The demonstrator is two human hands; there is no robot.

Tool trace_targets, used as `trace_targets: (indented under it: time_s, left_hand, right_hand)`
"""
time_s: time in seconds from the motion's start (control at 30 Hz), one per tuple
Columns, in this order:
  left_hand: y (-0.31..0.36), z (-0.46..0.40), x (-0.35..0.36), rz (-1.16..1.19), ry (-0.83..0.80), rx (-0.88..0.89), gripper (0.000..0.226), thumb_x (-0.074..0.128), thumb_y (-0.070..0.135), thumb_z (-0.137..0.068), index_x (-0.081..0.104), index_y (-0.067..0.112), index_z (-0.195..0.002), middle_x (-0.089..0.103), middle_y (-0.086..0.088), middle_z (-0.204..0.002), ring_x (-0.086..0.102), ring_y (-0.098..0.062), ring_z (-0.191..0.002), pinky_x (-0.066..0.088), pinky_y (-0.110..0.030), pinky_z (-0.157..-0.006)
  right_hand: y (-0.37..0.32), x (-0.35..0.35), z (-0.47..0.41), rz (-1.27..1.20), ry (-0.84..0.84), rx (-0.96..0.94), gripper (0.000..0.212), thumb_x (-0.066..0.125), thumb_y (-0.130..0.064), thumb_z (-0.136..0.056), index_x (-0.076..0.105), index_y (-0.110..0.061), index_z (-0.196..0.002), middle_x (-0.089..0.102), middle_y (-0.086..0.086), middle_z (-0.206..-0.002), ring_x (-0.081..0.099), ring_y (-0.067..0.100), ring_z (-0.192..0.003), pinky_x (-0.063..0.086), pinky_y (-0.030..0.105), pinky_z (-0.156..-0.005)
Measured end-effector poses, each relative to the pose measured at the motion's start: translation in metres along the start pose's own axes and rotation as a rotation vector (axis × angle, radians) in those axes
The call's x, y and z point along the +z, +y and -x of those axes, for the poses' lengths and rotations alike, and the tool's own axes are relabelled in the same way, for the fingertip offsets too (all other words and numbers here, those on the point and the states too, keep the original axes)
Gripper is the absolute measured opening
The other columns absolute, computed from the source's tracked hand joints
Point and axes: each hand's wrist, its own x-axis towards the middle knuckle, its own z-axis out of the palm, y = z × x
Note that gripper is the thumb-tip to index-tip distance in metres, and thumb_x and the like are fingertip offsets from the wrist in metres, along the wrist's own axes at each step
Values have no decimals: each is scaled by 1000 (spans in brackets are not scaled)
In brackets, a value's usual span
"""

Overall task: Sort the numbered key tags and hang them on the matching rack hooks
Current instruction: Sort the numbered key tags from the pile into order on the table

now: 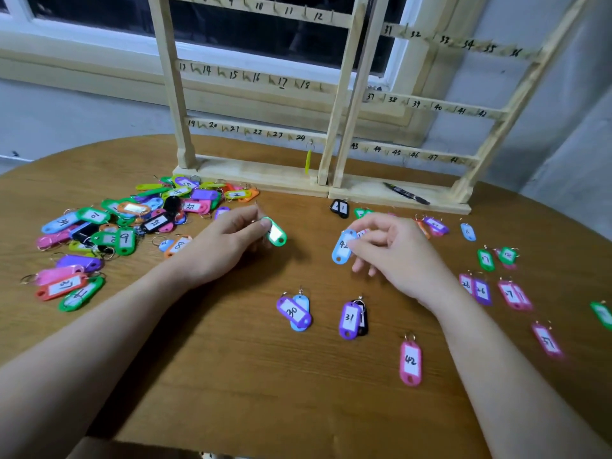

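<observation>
My left hand (228, 240) pinches a green key tag (275, 232) by its ring end, just above the table. My right hand (394, 251) holds a light blue tag marked 42 (341, 248). A pink tag marked 42 (410, 362) lies nearer me. A purple tag 30 (293, 311) over a blue one and a purple tag 31 (350, 318) over a black one lie between my arms. A pile of mixed tags (132, 217) is at the left. Two wooden racks (251, 81) (430, 104) with numbered hooks stand at the back; a yellow tag (308, 160) hangs at hook 24.
Sorted pairs of tags (490, 286) lie spread at the right of the round wooden table (231, 376). A black marker (405, 193) rests on the right rack's base. A black tag pair (340, 207) lies in front of the racks. A window and wall are behind.
</observation>
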Motion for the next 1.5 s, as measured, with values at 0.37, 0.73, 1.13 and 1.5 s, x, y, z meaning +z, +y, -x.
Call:
trace_targets:
  time_s: [0.37,0.73,1.13,1.5]
  left_hand:
    - [35,-9,43,-307,-75,62,32,62,32,-99,71,15,-73,53,9,-56,38,-6,-54,33,-26,-54]
    - [79,-23,89,-203,-130,102,14,71,17,-93,62,6,-95,78,0,-79,66,-3,-69,49,-26,-70]
    - [105,-85,157,-278,-222,138,13,68,23,-96,69,17,-84,58,9,-68,46,1,-56,36,-11,-54]
    - [121,-164,253,-439,-312,66,12,69,25,-92,78,17,-93,74,-3,-85,65,-16,-77,45,-25,-61]
  right_hand:
    - [21,-49,98,190,-35,74,13,70,-23,-92,74,-21,-80,69,-2,-78,61,15,-72,49,26,-68]
    - [44,-46,116,220,-33,69,11,73,-27,-89,72,-22,-79,52,-8,-60,42,3,-55,38,24,-55]
    - [68,-104,121,157,204,61,15,70,-22,-92,73,-23,-77,66,2,-74,49,1,-57,43,17,-56]
    - [95,-158,116,94,309,93,15,69,-22,-93,73,-20,-79,66,6,-74,57,13,-60,49,39,-59]
